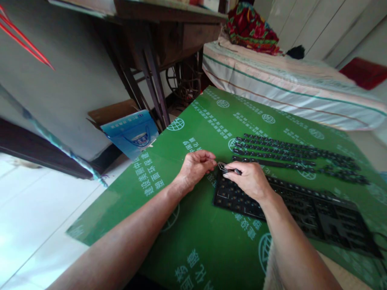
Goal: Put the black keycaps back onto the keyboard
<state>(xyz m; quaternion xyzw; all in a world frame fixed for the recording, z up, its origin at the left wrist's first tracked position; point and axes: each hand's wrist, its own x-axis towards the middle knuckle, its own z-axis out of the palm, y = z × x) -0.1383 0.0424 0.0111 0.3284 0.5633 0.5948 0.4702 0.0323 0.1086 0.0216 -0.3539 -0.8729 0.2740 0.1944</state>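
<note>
My right hand (249, 179) is closed around a wire keycap puller (222, 166), its thin metal loops sticking out toward the left and a dark handle end showing by the fingers. Facing it, my left hand (198, 167) is pinched, its fingertips right at the tips of the wires. Whatever lies between those fingertips is too small or hidden to make out. Under the right hand and forearm is a black keyboard (326, 219) with its keycaps off, at least over the left part that shows. Behind it, black keycaps (272, 153) lie in several long rows.
Everything lies on a green printed board (151, 225). A blue box (133, 133) stands beyond its left edge, near a dark wooden table (169, 40). A bed (287, 84) is at the back. The keyboard's cable (379, 241) curls at the right.
</note>
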